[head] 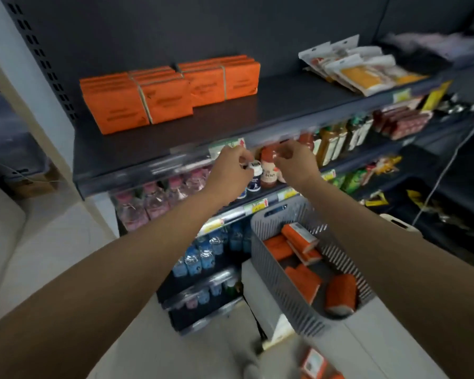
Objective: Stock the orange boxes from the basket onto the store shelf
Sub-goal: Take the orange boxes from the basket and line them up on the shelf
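Observation:
Several orange boxes [164,90] stand in rows at the back left of the dark top shelf [271,110]. More orange boxes [301,239] lie loose in the grey slatted basket [279,283] at lower right. My left hand [231,169] and my right hand [294,161] hover side by side just below the shelf's front edge, above the basket. Both have loosely curled fingers and nothing visible in them. Another orange box [315,363] shows at the bottom edge, outside the basket.
White and yellow pouches [356,67] fill the right of the top shelf. Sauce bottles [331,143] and small jars [268,168] stand on the shelf below, water bottles [153,201] further left and lower. A cable [449,165] hangs at right.

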Available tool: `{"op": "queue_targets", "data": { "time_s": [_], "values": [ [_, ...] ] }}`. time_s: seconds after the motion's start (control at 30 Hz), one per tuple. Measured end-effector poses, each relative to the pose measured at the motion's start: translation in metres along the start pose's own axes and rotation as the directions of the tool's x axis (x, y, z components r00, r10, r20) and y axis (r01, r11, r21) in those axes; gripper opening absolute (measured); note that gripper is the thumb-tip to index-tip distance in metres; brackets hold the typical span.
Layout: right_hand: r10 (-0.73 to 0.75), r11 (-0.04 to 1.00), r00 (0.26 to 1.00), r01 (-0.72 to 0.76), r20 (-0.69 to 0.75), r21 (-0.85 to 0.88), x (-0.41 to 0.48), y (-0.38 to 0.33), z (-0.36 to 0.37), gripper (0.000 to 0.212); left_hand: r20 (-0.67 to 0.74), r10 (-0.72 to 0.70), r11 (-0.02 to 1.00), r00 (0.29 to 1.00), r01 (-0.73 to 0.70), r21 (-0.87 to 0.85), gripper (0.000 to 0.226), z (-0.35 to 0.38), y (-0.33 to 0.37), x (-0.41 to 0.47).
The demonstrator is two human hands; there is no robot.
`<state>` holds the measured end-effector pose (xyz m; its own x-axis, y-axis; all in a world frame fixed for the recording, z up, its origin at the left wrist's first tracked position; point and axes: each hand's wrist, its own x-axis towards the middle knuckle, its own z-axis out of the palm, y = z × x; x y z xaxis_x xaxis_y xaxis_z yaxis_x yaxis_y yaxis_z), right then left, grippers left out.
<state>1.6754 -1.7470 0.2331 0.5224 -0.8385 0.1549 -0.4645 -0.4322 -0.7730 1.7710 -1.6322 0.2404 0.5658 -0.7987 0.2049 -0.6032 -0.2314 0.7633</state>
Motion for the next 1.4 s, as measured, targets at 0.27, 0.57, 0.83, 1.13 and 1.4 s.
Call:
{"op": "queue_targets", "data": {
  "time_s": [0.27, 0.57, 0.83, 1.13, 1.4],
  "values": [
    [0.346, 0.905, 0.904, -0.25, 0.252, -0.345, -0.016, 0.123, -0.04, 0.03, 0.414, -0.151, 0.988, 0.898, 0.122, 0.095, 0.026, 0.11, -0.012, -0.006],
    [0.416, 0.837, 0.792, -0.142, 0.446, -0.529, 0.009, 0.247, -0.034, 0.029, 0.617, -0.333, 0.939, 0.713, 0.195, 0.282, 0.022, 0.228, -0.034, 0.014],
    [0.431, 0.838, 0.7, -0.076, 0.569, -0.54, 0.041, 0.313, 0.017, 0.038, 0.655, -0.564, 0.813, 0.504, 0.199, 0.547, 0.012, 0.305, -0.098, 0.023],
    [0.431, 0.878, 0.648, -0.141, 0.628, -0.457, 0.053, 0.339, 0.069, 0.075, 0.664, -0.683, 0.723, 0.303, 0.153, 0.674, 0.065, 0.342, -0.142, 0.023],
    [0.492, 0.848, 0.703, -0.254, 0.513, -0.465, 0.055, 0.349, 0.098, 0.097, 0.674, -0.699, 0.715, 0.237, 0.212, 0.666, 0.073, 0.347, -0.153, 0.024]
  ]
}}
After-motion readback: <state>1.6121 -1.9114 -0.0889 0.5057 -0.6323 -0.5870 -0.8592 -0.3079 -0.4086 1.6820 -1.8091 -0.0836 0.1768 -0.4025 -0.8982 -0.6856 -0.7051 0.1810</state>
